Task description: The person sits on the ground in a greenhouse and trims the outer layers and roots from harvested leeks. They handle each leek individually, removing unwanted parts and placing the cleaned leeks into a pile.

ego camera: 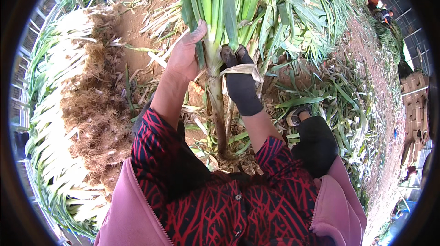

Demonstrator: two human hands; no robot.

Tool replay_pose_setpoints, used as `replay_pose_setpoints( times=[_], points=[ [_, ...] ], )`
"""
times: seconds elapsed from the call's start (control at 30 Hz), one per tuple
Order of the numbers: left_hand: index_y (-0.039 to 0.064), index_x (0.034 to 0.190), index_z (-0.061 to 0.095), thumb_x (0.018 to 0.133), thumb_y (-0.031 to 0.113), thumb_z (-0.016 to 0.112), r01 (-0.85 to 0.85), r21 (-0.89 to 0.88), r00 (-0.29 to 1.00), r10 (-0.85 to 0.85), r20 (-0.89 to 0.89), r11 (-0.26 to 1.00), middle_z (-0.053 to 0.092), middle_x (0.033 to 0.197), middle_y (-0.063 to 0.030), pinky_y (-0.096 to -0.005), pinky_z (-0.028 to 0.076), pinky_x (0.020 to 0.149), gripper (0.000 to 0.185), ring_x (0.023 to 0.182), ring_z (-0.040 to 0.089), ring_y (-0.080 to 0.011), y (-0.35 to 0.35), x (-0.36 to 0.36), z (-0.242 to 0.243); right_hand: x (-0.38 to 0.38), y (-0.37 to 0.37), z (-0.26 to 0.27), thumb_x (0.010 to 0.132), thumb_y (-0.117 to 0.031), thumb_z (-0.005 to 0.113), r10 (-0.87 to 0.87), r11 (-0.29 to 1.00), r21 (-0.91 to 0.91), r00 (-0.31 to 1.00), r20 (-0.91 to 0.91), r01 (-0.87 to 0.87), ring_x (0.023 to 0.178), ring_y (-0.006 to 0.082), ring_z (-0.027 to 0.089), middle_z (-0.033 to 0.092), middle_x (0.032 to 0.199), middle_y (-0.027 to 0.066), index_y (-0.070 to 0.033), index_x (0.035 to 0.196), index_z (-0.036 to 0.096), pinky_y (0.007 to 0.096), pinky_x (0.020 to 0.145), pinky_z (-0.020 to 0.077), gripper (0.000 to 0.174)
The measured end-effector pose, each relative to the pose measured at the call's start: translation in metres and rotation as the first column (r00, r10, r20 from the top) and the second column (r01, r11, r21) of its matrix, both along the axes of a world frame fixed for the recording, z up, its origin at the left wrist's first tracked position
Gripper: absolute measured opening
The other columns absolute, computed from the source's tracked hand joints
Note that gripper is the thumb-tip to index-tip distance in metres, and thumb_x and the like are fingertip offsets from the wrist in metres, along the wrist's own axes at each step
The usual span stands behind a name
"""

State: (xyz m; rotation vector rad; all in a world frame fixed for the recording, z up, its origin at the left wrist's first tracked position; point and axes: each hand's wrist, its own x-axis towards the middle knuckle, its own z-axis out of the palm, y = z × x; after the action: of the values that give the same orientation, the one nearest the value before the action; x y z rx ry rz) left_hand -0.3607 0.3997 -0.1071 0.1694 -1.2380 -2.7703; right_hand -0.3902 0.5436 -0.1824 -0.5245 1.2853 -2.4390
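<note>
A leek [215, 98] stands roughly upright before me, its brown, rooted end low between my arms and its green leaves at the top. My left hand [187, 52], bare, grips it from the left where the leaves fan out, thumb pointing up. On the other side, my right hand [240, 81], in a dark glove, has its fingertips curled at a leaf base against the stalk. A pale, withered leaf strip [244, 70] lies across the glove. Just behind the leek in hand, a second thin stalk is partly hidden. Large green leek leaves [306, 15] are heaped beyond my hands.
A long row of stacked leeks [58, 108] lines the left, brown roots [99, 125] facing inward. Leaf scraps [337, 108] cover the soil at the right. Trimmed pale stalks [165, 19] lie at the upper left. Far right are people [385, 15] and a stack of brown blocks [414, 101].
</note>
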Motion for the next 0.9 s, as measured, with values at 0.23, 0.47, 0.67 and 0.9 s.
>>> replay_pose_setpoints(
  times=[0.23, 0.47, 0.67, 0.9],
  points=[
    [0.000, 0.126, 0.045, 0.095, 0.036, 0.047, 0.110, 0.015, 0.978, -0.105, -0.178, 0.994, 0.058, 0.117, -0.0167, -0.0407, 0.052, 0.085, 0.048, 0.100, 0.061, -0.0264, -0.001, 0.011, 0.001, 0.056, 0.033, -0.002, 0.096, -0.019, 0.047, -0.049, 0.792, 0.480, 0.824, -0.564, 0.376, 0.084, 0.0243, 0.052, 0.052, 0.092, 0.0137, 0.002, 0.110, 0.046, 0.0356, 0.075, 0.0418, 0.024],
    [0.001, 0.113, 0.052, 0.097, 0.028, 0.046, -0.031, 0.086, 0.985, 0.045, -0.166, 0.996, 0.062, 0.097, -0.0122, -0.0358, 0.052, 0.072, 0.033, 0.081, 0.060, -0.0209, 0.005, 0.011, -0.001, 0.089, 0.056, 0.013, 0.096, -0.021, 0.047, 0.134, 0.708, 0.664, 0.876, -0.463, 0.242, 0.082, 0.0302, 0.054, 0.053, 0.092, 0.0170, 0.001, 0.109, 0.043, 0.0379, 0.075, 0.0431, 0.026],
    [0.001, 0.109, 0.053, 0.094, 0.027, 0.053, -0.273, 0.011, 0.954, 0.273, -0.125, 0.962, 0.062, 0.091, -0.0113, -0.0344, 0.053, 0.069, 0.030, 0.076, 0.063, -0.0221, -0.014, 0.009, 0.004, 0.123, 0.094, -0.052, 0.090, -0.012, 0.053, 0.259, 0.687, 0.703, 0.842, -0.474, 0.184, 0.084, 0.0456, 0.054, 0.054, 0.086, 0.0245, -0.001, 0.107, 0.045, 0.0438, 0.068, 0.0438, 0.021],
    [-0.002, 0.115, 0.051, 0.096, 0.026, 0.047, -0.563, -0.271, 0.826, 0.542, -0.154, 0.781, 0.063, 0.094, -0.0150, -0.0325, 0.055, 0.070, 0.035, 0.079, 0.063, -0.0218, -0.049, 0.019, 0.035, 0.190, 0.233, -0.234, 0.089, -0.024, 0.049, 0.768, -0.630, 0.775, 0.180, 0.615, 0.041, 0.100, 0.0294, 0.061, 0.063, 0.110, 0.0111, -0.009, 0.116, 0.060, 0.0426, 0.086, 0.0469, 0.033]
  ],
)
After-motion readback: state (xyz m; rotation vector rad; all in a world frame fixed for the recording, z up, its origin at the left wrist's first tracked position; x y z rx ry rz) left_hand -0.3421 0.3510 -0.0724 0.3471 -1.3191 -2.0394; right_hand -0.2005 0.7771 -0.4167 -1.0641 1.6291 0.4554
